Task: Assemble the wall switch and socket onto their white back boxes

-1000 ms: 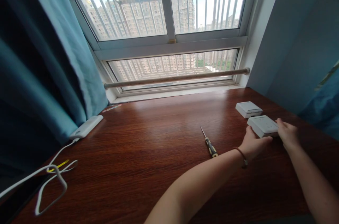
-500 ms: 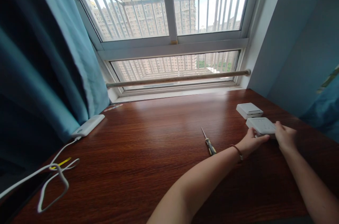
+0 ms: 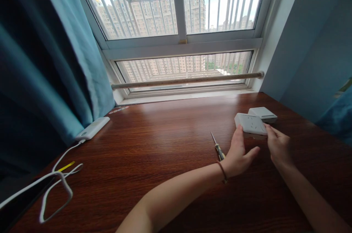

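A white wall socket with slots in its face is held tilted above the right part of the table. My right hand pinches its right edge between thumb and fingers. At the socket's lower left corner are the fingertips of my left hand, which appear to touch it; the thumb points away to the right and the hand is open. Behind the socket, partly covered by it, a second white box lies on the table. A screwdriver rests by my left wrist, its handle end hidden behind the hand.
On the left of the wooden table lies a white power bank with a white cable and a yellow strip. A blue curtain hangs at the left. A horizontal rail crosses the window at the back.
The socket has moved left and is tilted, showing more of its face. Both hands have shifted left with it, and my left hand's thumb has come away from the socket.
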Tool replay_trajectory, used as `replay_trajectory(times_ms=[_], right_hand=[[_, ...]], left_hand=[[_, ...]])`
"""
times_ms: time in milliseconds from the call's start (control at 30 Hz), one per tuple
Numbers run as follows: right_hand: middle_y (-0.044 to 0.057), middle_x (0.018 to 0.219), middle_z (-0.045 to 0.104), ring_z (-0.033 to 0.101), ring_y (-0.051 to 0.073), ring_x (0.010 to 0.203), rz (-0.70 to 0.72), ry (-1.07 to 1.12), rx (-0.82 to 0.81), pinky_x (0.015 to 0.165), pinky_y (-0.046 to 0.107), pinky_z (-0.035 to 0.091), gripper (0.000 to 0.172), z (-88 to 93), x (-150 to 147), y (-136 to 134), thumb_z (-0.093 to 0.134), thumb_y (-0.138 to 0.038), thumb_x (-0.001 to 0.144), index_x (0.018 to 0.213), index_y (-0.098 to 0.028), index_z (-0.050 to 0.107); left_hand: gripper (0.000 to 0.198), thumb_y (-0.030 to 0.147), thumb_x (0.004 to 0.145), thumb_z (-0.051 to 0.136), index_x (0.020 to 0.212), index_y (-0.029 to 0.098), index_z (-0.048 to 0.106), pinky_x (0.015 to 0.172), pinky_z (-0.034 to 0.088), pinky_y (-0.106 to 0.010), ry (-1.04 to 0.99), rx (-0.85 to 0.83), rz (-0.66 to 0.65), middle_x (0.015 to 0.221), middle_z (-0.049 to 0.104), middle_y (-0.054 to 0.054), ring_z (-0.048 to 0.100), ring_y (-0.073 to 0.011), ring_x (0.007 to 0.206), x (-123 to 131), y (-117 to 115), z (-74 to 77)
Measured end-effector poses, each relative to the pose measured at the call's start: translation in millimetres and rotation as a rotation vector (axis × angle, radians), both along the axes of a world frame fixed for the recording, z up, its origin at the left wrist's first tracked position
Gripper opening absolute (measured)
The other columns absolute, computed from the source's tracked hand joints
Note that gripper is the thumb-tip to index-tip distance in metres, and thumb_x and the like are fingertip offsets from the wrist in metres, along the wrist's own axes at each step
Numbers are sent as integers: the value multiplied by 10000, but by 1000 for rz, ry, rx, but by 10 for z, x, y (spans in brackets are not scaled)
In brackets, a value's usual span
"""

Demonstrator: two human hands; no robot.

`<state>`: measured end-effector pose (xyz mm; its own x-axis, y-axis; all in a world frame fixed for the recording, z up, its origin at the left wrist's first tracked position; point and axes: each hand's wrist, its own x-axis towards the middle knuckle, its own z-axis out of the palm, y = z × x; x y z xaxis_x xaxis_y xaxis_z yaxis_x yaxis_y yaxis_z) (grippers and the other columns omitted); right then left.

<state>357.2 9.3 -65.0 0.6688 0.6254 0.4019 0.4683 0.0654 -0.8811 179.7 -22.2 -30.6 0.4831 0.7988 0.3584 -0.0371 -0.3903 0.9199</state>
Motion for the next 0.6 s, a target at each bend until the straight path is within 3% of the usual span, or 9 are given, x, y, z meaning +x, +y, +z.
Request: replay_trajectory(times_ms=[100,300,467,600], right_hand=[[133,1076,662,612,274,992,232,137,-13,882,396,458,476,137,-460,-7,509,-453,803,1093,-98,639],[95,1109,651,600,257,998,609,77,-70,884,373,452,426,472,-1320,-10,441,-414,854,1145,-150,605],[82,1140,633,593,254,1001,736,37,-146,892,368,437,407,431,-1839,-52,427,-384,858,1174,-169,569],[72,1172,614,578,249,1022,766,13,-184,899,362,429,392,364,-2058,-133,418,-361,860,1178,-182,562]], left_hand=[[776,335,822,539,1428,170,84,1152,79,-407,57,56,62,1514,73,-108,82,-246,1391,-415,-11,46],[687,308,857,494,1424,233,112,1156,77,-402,105,20,185,1515,111,-50,101,-224,1390,-1222,-27,103],[654,333,885,443,1424,242,84,1154,62,-386,151,-28,260,1519,80,-34,86,-192,1393,-1734,-88,-42],[647,347,893,419,1426,247,65,1153,57,-376,136,-87,303,1521,69,-24,56,-187,1395,-1897,-175,-165]])
